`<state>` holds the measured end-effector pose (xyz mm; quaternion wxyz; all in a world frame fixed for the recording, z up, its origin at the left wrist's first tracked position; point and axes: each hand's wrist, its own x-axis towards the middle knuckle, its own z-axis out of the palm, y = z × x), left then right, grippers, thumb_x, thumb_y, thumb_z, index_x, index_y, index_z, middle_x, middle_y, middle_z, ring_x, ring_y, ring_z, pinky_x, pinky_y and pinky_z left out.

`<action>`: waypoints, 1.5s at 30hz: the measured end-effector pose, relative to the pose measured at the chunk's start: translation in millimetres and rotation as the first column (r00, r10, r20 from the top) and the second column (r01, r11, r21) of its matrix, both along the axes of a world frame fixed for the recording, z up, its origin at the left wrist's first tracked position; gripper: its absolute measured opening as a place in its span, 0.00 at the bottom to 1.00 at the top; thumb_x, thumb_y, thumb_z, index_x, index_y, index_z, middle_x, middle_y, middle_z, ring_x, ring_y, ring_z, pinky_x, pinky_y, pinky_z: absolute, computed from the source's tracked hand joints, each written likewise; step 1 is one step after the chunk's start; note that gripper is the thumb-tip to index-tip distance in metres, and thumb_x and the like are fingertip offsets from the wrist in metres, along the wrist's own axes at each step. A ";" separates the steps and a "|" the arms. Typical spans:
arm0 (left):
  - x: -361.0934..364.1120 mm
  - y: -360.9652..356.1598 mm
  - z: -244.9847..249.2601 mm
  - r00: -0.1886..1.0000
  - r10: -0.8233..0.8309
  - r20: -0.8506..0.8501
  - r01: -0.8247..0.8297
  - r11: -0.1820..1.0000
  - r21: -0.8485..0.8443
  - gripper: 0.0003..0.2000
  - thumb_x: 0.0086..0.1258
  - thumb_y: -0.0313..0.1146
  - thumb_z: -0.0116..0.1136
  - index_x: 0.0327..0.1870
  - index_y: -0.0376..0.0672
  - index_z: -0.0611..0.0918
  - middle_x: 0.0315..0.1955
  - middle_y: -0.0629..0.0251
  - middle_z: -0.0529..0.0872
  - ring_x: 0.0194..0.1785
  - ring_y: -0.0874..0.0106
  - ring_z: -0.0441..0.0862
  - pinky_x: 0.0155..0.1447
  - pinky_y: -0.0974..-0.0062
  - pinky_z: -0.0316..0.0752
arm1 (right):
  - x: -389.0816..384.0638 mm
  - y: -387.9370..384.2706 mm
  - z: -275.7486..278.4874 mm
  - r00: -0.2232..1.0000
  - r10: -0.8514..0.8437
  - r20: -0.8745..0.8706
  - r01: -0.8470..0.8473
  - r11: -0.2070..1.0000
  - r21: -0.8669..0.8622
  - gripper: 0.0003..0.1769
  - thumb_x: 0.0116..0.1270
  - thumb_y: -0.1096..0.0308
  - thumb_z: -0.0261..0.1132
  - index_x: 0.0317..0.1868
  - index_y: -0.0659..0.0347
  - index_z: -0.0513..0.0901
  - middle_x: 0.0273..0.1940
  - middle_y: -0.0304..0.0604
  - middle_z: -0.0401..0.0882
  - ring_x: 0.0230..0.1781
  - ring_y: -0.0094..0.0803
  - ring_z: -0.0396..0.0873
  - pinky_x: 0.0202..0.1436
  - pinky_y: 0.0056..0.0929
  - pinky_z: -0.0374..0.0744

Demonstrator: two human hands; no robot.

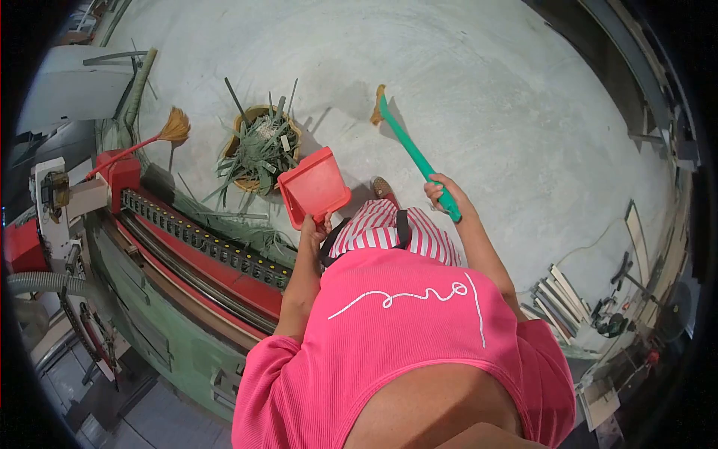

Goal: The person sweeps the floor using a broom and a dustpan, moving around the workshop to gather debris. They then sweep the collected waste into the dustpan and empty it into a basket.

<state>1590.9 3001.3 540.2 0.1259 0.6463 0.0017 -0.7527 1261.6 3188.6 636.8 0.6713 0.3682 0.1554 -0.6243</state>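
Note:
My left hand (pixel 317 227) is closed on the near edge of a red dustpan (pixel 317 185), which is held out in front of my legs. In my right hand (pixel 449 196) is the green handle of a broom (pixel 410 146); its tan bristles point away from me over the concrete floor. Just beyond the dustpan stands a yellowish basket (pixel 292 129) heaped with green strips and scraps (pixel 260 153). Some of those strips hang over the rim. The dustpan's tray shows no visible scraps in it.
A long green and red machine (pixel 172 299) with a black cable chain (pixel 202 230) runs along my left. Green strips (pixel 250 238) lie beside it. Another broom (pixel 174 126) with a red handle leans there. Stacked boards (pixel 557 299) and a fan (pixel 677 303) are at right.

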 end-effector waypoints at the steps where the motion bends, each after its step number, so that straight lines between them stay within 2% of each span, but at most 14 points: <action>1: -1.2 -0.3 0.5 1.000 0.005 -0.001 -0.005 1.000 -0.005 0.17 0.59 0.39 0.30 0.39 0.36 0.69 0.27 0.57 0.79 0.20 0.72 0.72 0.24 0.77 0.68 | -1.3 5.0 3.7 1.000 0.006 -0.005 -0.006 1.000 -0.003 0.10 0.53 0.74 0.55 0.32 0.60 0.60 0.20 0.39 0.62 0.14 0.17 0.63 0.12 0.10 0.64; 3: -2.3 -0.8 -1.8 1.000 0.014 -0.005 -0.014 1.000 -0.006 0.18 0.59 0.39 0.30 0.39 0.36 0.70 0.27 0.57 0.79 0.20 0.72 0.72 0.25 0.77 0.68 | -6.7 23.4 7.7 0.930 0.145 -0.338 -0.127 0.989 0.075 0.13 0.53 0.74 0.56 0.36 0.57 0.60 0.21 0.39 0.63 0.14 0.17 0.63 0.12 0.10 0.64; 7: -0.2 -3.0 -4.8 1.000 0.008 -0.013 -0.008 1.000 -0.004 0.18 0.59 0.39 0.30 0.37 0.37 0.71 0.27 0.58 0.79 0.20 0.73 0.72 0.25 0.77 0.68 | -19.5 58.2 18.1 0.886 0.186 -0.424 -0.090 0.967 0.236 0.16 0.52 0.74 0.57 0.39 0.53 0.60 0.21 0.39 0.63 0.14 0.17 0.63 0.11 0.12 0.63; 15: 5.2 5.1 8.3 0.999 0.002 0.034 0.000 0.998 -0.056 0.18 0.58 0.40 0.31 0.37 0.37 0.72 0.26 0.60 0.79 0.22 0.74 0.74 0.25 0.77 0.68 | -38.2 56.4 -35.5 0.954 0.113 -0.276 -0.003 0.929 0.370 0.11 0.51 0.72 0.55 0.23 0.60 0.59 0.15 0.35 0.60 0.11 0.15 0.60 0.10 0.10 0.63; 18: 13.9 9.1 4.0 0.998 0.057 0.010 -0.057 0.998 0.004 0.17 0.57 0.40 0.32 0.38 0.37 0.71 0.26 0.59 0.79 0.20 0.73 0.73 0.24 0.78 0.68 | -39.0 30.6 -48.4 0.890 0.368 -0.269 -0.347 0.930 0.123 0.14 0.52 0.66 0.53 0.15 0.56 0.58 0.12 0.32 0.59 0.09 0.17 0.60 0.10 0.12 0.63; 21: 20.7 14.0 0.3 0.995 0.089 0.040 -0.088 0.996 -0.030 0.17 0.56 0.39 0.33 0.38 0.36 0.70 0.24 0.59 0.78 0.19 0.73 0.72 0.22 0.79 0.68 | -32.1 -6.4 -45.3 0.783 0.464 -0.413 -0.448 0.883 0.144 0.14 0.53 0.65 0.52 0.15 0.56 0.59 0.11 0.31 0.59 0.09 0.17 0.61 0.10 0.12 0.63; 26: 42.3 21.7 -18.4 0.968 0.237 -0.083 -0.234 0.971 0.041 0.16 0.55 0.37 0.33 0.37 0.35 0.70 0.25 0.56 0.77 0.20 0.73 0.72 0.21 0.79 0.68 | -35.0 -48.3 -42.0 0.935 0.346 -0.076 -0.320 0.916 0.242 0.07 0.54 0.66 0.52 0.24 0.57 0.63 0.14 0.31 0.63 0.07 0.20 0.61 0.09 0.15 0.62; 29: 40.4 31.5 -11.6 0.920 0.393 -0.004 -0.393 0.919 0.035 0.16 0.55 0.37 0.34 0.37 0.34 0.70 0.26 0.54 0.77 0.20 0.73 0.72 0.22 0.79 0.67 | -32.6 -53.3 -14.8 0.807 0.505 -0.305 -0.493 0.861 0.124 0.07 0.53 0.70 0.52 0.30 0.56 0.62 0.15 0.32 0.64 0.08 0.18 0.61 0.10 0.13 0.64; 31: 40.5 40.1 -6.6 0.885 0.467 -0.006 -0.466 0.884 0.023 0.16 0.55 0.37 0.34 0.36 0.34 0.70 0.26 0.54 0.77 0.20 0.73 0.72 0.22 0.79 0.67 | -27.4 -57.1 18.2 0.455 0.750 -0.479 -0.689 0.638 0.345 0.05 0.55 0.70 0.51 0.29 0.55 0.61 0.14 0.32 0.61 0.09 0.17 0.60 0.09 0.12 0.63; 37: 35.4 78.3 -6.7 0.737 0.673 -0.066 -0.673 0.739 0.012 0.16 0.54 0.37 0.35 0.35 0.34 0.70 0.27 0.54 0.77 0.22 0.72 0.73 0.24 0.78 0.66 | -33.7 -91.6 9.5 0.360 0.923 -0.139 -0.900 0.382 0.209 0.08 0.56 0.67 0.52 0.25 0.58 0.62 0.12 0.32 0.60 0.08 0.15 0.57 0.06 0.11 0.58; 39: 30.3 94.9 0.4 0.690 0.721 -0.068 -0.722 0.692 0.003 0.16 0.54 0.37 0.36 0.35 0.35 0.70 0.27 0.54 0.77 0.22 0.72 0.73 0.25 0.78 0.66 | -22.5 -110.9 2.0 0.213 0.977 -0.030 -0.975 0.214 0.060 0.09 0.55 0.66 0.52 0.22 0.58 0.62 0.13 0.33 0.60 0.08 0.15 0.57 0.06 0.11 0.59; 40: 23.5 101.2 12.0 0.641 0.767 -0.028 -0.767 0.642 0.003 0.16 0.54 0.38 0.36 0.35 0.35 0.70 0.28 0.54 0.77 0.22 0.72 0.73 0.25 0.78 0.66 | -16.9 -121.1 -0.5 0.065 0.984 -0.168 -0.997 0.072 0.037 0.11 0.55 0.65 0.53 0.19 0.57 0.62 0.14 0.34 0.62 0.09 0.15 0.58 0.06 0.12 0.60; 44: 22.4 135.6 23.2 0.554 0.832 0.023 -0.833 0.554 0.004 0.17 0.53 0.38 0.36 0.38 0.35 0.70 0.29 0.54 0.78 0.24 0.70 0.74 0.26 0.76 0.66 | 26.0 -150.8 -66.9 -0.059 0.995 -0.082 -0.997 -0.063 -0.048 0.10 0.54 0.66 0.54 0.22 0.59 0.62 0.15 0.35 0.64 0.10 0.16 0.61 0.08 0.12 0.63; 45: 21.0 142.1 23.8 0.528 0.849 0.035 -0.849 0.528 0.005 0.17 0.51 0.36 0.37 0.39 0.34 0.69 0.29 0.54 0.77 0.24 0.69 0.75 0.26 0.75 0.67 | 35.8 -158.9 -79.7 -0.125 0.978 -0.169 -0.992 -0.128 -0.006 0.09 0.54 0.67 0.54 0.24 0.60 0.62 0.15 0.35 0.64 0.10 0.16 0.62 0.09 0.12 0.64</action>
